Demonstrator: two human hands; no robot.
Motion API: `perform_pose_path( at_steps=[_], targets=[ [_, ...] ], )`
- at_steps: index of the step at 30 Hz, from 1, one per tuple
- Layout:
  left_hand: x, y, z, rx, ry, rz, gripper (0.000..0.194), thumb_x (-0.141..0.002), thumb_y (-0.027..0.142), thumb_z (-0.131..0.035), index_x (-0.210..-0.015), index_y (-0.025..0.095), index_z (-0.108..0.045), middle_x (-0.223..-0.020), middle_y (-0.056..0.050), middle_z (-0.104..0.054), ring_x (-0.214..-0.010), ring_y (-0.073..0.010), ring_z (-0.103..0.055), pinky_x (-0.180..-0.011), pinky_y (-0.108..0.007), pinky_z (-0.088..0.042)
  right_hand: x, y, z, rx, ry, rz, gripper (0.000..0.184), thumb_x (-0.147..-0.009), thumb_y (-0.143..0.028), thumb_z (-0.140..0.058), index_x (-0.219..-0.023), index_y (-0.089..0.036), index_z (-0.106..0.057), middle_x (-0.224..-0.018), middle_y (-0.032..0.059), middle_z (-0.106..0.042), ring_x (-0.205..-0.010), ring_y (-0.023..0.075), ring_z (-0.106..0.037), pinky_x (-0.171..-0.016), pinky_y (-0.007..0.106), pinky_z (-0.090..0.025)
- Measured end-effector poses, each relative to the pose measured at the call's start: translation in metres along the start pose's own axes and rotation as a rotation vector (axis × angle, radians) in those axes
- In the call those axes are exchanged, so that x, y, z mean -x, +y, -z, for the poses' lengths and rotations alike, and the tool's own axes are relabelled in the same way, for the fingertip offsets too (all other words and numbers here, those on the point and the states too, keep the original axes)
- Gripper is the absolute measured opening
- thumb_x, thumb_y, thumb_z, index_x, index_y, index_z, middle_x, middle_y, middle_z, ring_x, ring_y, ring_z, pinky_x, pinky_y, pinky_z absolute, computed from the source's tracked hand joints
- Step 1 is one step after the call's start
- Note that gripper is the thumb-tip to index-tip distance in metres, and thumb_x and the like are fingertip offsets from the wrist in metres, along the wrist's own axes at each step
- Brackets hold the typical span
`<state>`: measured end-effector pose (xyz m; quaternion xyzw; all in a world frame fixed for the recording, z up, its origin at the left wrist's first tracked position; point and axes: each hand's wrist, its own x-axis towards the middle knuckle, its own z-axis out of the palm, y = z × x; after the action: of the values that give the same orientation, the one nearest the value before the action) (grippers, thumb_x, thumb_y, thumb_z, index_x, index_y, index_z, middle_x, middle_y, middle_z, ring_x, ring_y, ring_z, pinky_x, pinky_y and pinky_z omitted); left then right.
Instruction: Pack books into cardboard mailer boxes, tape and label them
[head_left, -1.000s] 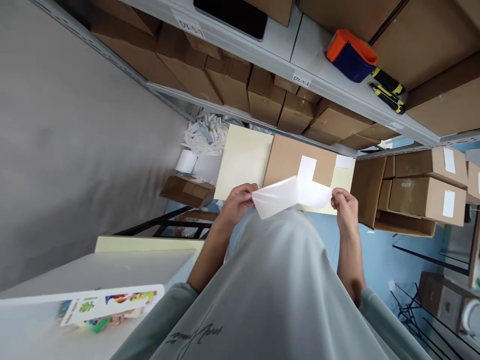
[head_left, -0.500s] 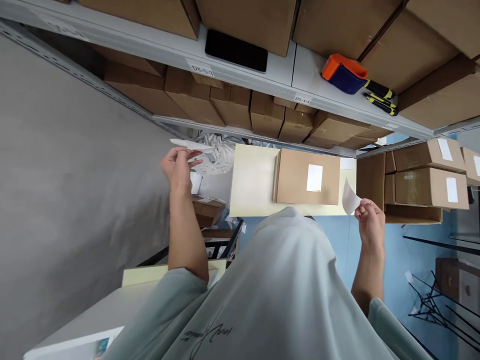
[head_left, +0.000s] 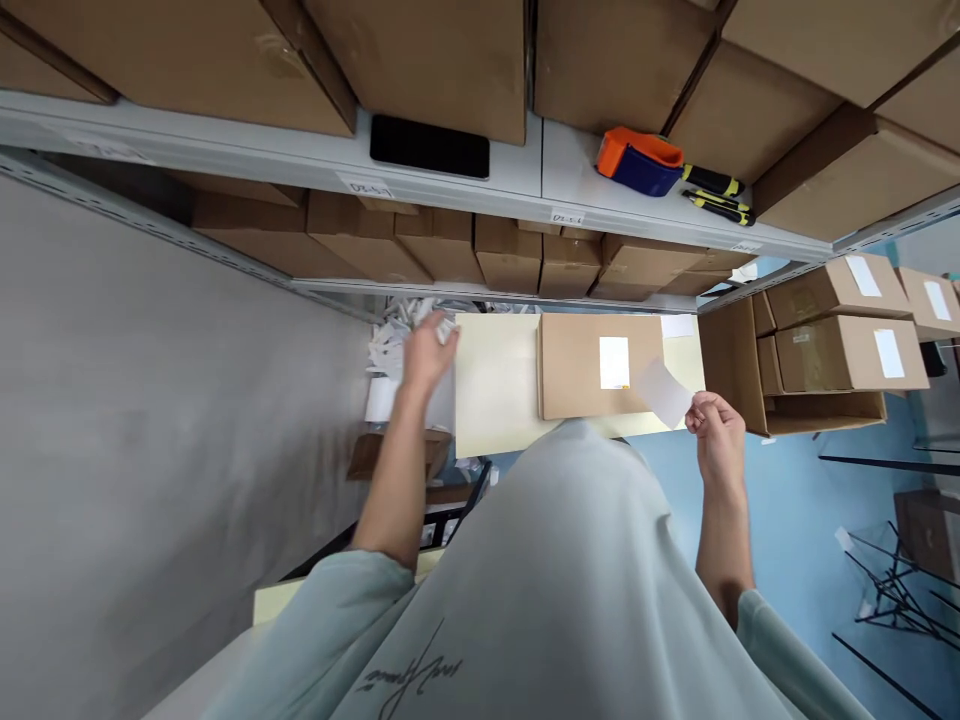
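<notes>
Left of the right fingers [head_left: 698, 410]: slip [head_left: 664, 393], then box [head_left: 570, 367] on bench [head_left: 495, 385], long axis leftward.
Right fingers, nearer the box, pinch the slip's edge; left fingers [head_left: 431, 330], blurred near scraps [head_left: 385, 352], look part-open, any hold unclear.

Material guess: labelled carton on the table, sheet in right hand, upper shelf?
Labelled carton: likely cardboard, matte; plain brown faces.
Sheet: thin paper or film, can't tell which; pale, bent, smooth-looking.
Upper shelf: probably painted metal, satin; even grey surface, straight thin front edge.
</notes>
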<state>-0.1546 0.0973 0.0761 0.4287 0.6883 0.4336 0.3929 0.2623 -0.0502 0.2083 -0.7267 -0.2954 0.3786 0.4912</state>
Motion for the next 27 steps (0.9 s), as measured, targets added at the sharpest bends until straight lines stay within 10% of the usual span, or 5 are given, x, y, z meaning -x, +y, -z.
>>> perform_pose_path(
  at_steps=[5, 9, 17, 27],
  targets=[
    [0.107, 0.033, -0.107, 0.238, -0.303, -0.054, 0.016, -0.088, 0.037, -0.08, -0.091, 0.021, -0.075, -0.11, -0.012, -0.082, -0.131, -0.0322, -0.069, -0.119, -0.045, -0.045, -0.012, 0.002, -0.02, 0.319, 0.069, 0.442, 0.015, -0.092, -0.037, -0.07, -0.084, -0.024, -0.07, -0.081, 0.0025, -0.065, -0.069, 0.0164, -0.058, -0.062, 0.031, -0.046],
    [0.171, 0.072, -0.153, 0.472, -0.48, 0.077, 0.038, -0.094, 0.059, -0.074, -0.095, 0.021, -0.074, -0.102, -0.013, -0.083, -0.131, -0.032, -0.07, -0.121, -0.049, -0.045, -0.015, 0.015, -0.029, 0.648, -0.142, 0.811, 0.01, -0.097, -0.031, -0.067, -0.092, -0.026, -0.073, -0.089, 0.0063, -0.072, -0.069, 0.0176, -0.061, -0.067, 0.034, -0.05],
    [0.19, 0.084, -0.195, 0.465, -0.328, 0.226, 0.044, -0.081, 0.062, -0.084, -0.09, 0.02, -0.072, -0.091, -0.006, -0.08, -0.092, -0.0235, -0.074, -0.088, -0.036, -0.057, -0.039, 0.053, -0.004, 0.748, -0.498, 0.951, 0.015, -0.104, -0.026, -0.062, -0.097, -0.028, -0.076, -0.088, 0.0051, -0.075, -0.071, 0.0177, -0.066, -0.07, 0.033, -0.05],
    [0.205, 0.087, -0.244, 0.385, -0.206, 0.366, 0.038, -0.074, 0.053, -0.088, -0.085, 0.021, -0.071, -0.076, 0.0, -0.07, -0.071, -0.0155, -0.06, -0.069, -0.029, -0.048, -0.074, 0.08, 0.024, 0.647, -0.737, 0.781, 0.026, -0.109, -0.03, -0.055, -0.103, -0.026, -0.08, -0.097, 0.0051, -0.078, -0.068, 0.0145, -0.064, -0.062, 0.031, -0.047]
  ],
)
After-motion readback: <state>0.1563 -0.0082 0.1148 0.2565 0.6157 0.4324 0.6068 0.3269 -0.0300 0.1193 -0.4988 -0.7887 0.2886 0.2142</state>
